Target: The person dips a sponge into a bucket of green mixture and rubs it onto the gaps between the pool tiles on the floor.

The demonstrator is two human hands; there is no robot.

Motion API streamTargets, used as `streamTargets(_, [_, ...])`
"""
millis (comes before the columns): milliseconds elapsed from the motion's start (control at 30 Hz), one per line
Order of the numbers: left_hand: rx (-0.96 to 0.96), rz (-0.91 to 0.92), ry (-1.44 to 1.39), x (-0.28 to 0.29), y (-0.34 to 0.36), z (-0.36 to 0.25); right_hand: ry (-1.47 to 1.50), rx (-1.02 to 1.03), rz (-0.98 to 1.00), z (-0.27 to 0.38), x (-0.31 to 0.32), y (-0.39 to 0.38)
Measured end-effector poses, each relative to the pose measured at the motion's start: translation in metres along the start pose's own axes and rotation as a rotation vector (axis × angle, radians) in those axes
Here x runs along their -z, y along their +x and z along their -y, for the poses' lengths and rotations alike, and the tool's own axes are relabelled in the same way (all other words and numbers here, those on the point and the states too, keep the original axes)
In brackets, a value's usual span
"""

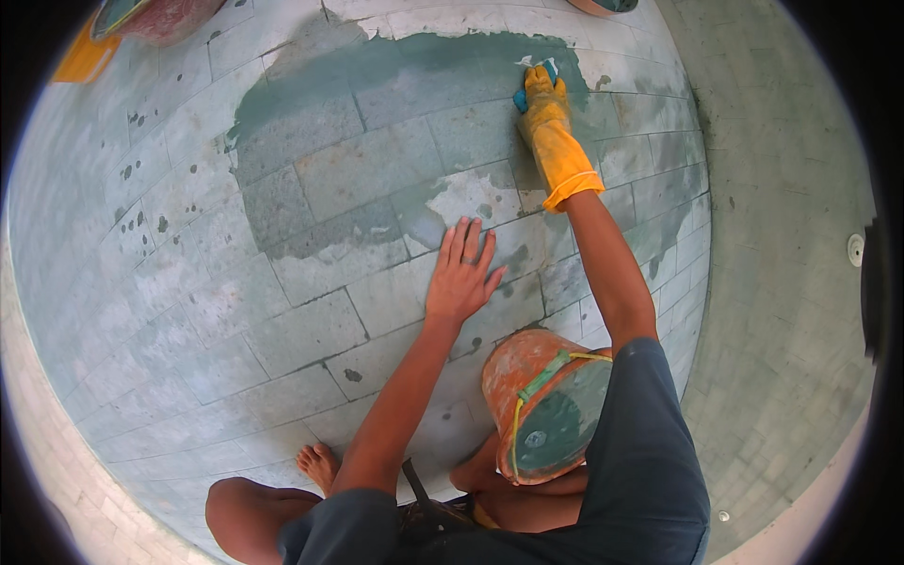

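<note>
My left hand (460, 273) is bare and rests on the light grey tiles (311, 330), fingers apart. It lies beside a pale, drying patch. On my right hand (544, 99) is a long yellow-orange rubber glove, and the arm stretches far forward. Its fingers close over a small blue sponge or cloth (520, 101), pressed on the floor; most of it is hidden under the glove. A wet grey-green film (414, 58) spreads over the tiles around that hand and to its left.
An orange bucket (499, 381) with greenish liquid and a yellow-green handle stands by my right elbow, close to my legs. A reddish basin (174, 21) and a yellow container (83, 58) sit at the far left. A tiled wall-like surface (772, 235) rises on the right.
</note>
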State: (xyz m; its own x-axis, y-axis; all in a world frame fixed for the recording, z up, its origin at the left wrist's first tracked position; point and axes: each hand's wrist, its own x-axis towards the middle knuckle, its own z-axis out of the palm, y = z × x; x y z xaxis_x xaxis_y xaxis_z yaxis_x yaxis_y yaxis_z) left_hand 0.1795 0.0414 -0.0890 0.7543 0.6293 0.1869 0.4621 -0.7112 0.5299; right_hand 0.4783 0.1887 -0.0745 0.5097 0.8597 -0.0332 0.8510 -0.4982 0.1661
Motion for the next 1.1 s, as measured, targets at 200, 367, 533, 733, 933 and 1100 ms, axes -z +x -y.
streamTargets(200, [0.035,0.014,0.039,0.004,-0.014,0.016,0.09,0.387,0.131,0.088,0.028,-0.049])
streamTargets(367, [0.011,0.028,0.001,-0.001,0.0,0.001,0.001,0.216,0.061,-0.007,0.016,0.007])
streamTargets(533, [0.03,0.049,0.038,0.002,-0.007,0.011,0.072,-0.015,0.095,-0.033,0.018,0.002])
streamTargets(733, [0.042,0.058,0.052,0.002,-0.006,0.007,0.185,0.305,0.037,-0.023,0.001,-0.026])
streamTargets(933, [0.011,0.05,0.044,-0.001,0.002,-0.001,0.136,-0.101,0.101,-0.106,0.018,0.035])
streamTargets(1100, [0.058,0.071,0.061,0.008,-0.005,0.008,0.176,0.188,0.05,-0.048,0.003,-0.026])
